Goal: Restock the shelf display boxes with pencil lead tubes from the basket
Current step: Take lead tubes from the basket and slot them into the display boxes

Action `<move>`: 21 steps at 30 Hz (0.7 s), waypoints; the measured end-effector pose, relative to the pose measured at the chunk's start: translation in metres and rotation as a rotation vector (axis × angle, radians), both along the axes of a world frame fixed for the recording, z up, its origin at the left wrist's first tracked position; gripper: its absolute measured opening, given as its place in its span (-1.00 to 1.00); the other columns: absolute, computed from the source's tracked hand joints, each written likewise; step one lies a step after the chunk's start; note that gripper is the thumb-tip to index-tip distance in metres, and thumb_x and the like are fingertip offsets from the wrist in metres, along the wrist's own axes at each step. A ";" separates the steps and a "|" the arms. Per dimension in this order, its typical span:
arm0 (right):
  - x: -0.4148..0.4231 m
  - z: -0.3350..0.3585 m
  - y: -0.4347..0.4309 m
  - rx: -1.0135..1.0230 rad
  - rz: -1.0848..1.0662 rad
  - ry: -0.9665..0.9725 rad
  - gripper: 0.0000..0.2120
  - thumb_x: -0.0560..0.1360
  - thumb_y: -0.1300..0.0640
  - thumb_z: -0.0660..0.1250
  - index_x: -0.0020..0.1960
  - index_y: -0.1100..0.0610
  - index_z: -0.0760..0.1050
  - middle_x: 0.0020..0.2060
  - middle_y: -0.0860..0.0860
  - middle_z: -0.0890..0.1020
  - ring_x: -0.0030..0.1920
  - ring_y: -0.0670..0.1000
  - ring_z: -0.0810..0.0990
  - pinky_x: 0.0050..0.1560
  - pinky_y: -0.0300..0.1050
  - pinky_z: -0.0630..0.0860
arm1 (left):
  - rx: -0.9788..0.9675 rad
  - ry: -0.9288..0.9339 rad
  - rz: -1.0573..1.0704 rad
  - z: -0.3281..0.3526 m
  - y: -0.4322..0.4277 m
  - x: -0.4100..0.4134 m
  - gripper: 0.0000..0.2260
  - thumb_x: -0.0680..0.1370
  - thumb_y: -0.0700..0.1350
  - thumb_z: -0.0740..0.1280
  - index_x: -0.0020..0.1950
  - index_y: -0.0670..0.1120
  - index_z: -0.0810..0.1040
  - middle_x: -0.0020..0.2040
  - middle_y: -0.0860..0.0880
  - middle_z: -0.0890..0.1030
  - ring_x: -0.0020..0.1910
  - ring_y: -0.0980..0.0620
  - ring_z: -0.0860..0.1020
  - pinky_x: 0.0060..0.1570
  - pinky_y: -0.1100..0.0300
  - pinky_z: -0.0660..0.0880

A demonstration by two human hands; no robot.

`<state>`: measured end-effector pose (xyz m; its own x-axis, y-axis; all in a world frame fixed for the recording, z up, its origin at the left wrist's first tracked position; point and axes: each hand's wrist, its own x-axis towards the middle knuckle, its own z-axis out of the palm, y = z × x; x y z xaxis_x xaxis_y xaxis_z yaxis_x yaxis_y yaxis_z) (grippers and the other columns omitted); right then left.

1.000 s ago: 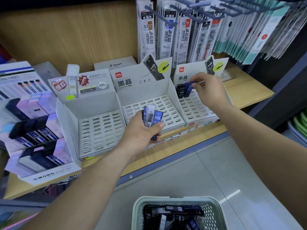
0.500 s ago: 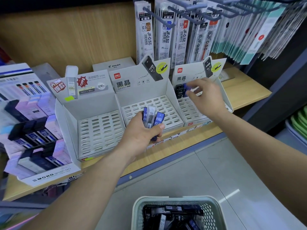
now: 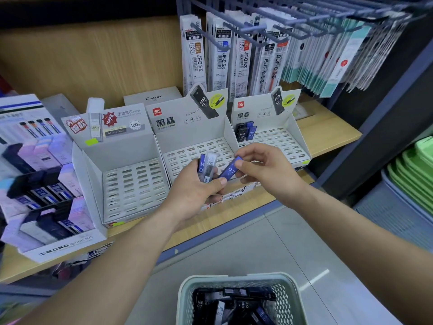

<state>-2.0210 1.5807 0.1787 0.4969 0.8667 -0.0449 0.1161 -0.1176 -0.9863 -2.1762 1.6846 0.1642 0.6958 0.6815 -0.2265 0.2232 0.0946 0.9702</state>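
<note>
Three white slotted display boxes stand on the wooden shelf: the left box (image 3: 121, 184), the middle box (image 3: 187, 137) and the right box (image 3: 281, 134). A few dark and blue lead tubes (image 3: 246, 132) stand at the back left of the right box. My left hand (image 3: 196, 191) grips a small bunch of lead tubes (image 3: 207, 167) in front of the middle box. My right hand (image 3: 264, 170) pinches the upper end of a blue 0.7 tube (image 3: 230, 171) whose lower end is still at my left hand. The pale green basket (image 3: 185, 299) at the bottom holds several more tubes.
A MONO lead display (image 3: 46, 191) full of cases fills the shelf's left end. Refill packs hang on hooks (image 3: 234, 55) above the boxes. A PILOT box (image 3: 152, 98) stands behind. Green trays (image 3: 414, 172) are stacked at the right, beyond a dark upright post.
My right hand left a blue tube in the right box and came back to my left hand, where it now pinches another blue tube. The left hand stayed roughly in place.
</note>
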 end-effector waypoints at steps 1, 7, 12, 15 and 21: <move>0.002 0.000 -0.002 0.016 -0.026 0.001 -0.89 0.54 0.29 0.40 0.07 0.19 0.58 -0.12 0.19 0.66 -0.21 0.06 0.68 -0.15 -0.04 0.67 | 0.002 0.007 0.002 -0.001 0.001 0.000 -0.79 0.55 -0.28 0.43 0.08 -0.11 0.46 0.04 -0.21 0.62 -0.24 0.02 0.68 -0.27 0.20 0.61; 0.034 -0.006 -0.007 0.064 -0.300 -0.095 -0.90 0.52 0.28 0.43 0.00 0.18 0.55 -0.13 0.14 0.69 -0.20 0.12 0.72 -0.08 0.02 0.68 | 0.042 0.057 0.002 -0.010 0.003 0.002 -0.80 0.54 -0.20 0.46 0.09 -0.08 0.49 -0.18 -0.06 0.60 -0.33 0.07 0.62 -0.31 0.21 0.55; 0.078 -0.014 0.008 -0.019 -0.405 -0.313 -0.92 0.53 0.20 0.44 -0.05 0.05 0.57 -0.12 0.01 0.68 -0.19 0.06 0.71 0.00 0.14 0.65 | 0.124 0.121 0.004 -0.018 0.009 0.003 -0.72 0.49 -0.03 0.52 0.11 0.02 0.51 -0.21 0.06 0.54 -0.29 0.07 0.53 -0.31 0.17 0.45; 0.095 -0.016 0.024 -0.040 -0.384 -0.412 -0.84 0.52 0.18 0.44 -0.10 -0.06 0.54 -0.10 -0.03 0.66 -0.14 0.05 0.70 0.02 0.15 0.63 | 0.104 0.128 -0.004 -0.019 0.010 0.003 -0.69 0.49 -0.03 0.52 0.15 0.01 0.50 -0.21 0.10 0.50 -0.33 0.11 0.50 -0.37 0.21 0.41; 0.110 -0.022 0.040 -0.064 -0.348 -0.478 -0.80 0.53 0.22 0.42 -0.12 -0.06 0.53 -0.08 0.02 0.66 -0.16 0.03 0.70 0.00 0.15 0.64 | 0.095 0.134 -0.021 -0.021 0.011 0.002 -0.67 0.48 -0.02 0.52 0.17 0.04 0.49 -0.13 0.09 0.54 -0.24 0.09 0.50 -0.41 0.27 0.42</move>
<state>-1.9111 1.6205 0.1570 0.7294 0.6520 0.2068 0.4895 -0.2863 -0.8237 -2.1740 1.6960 0.1428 0.6779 0.6900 -0.2538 0.3525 -0.0021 0.9358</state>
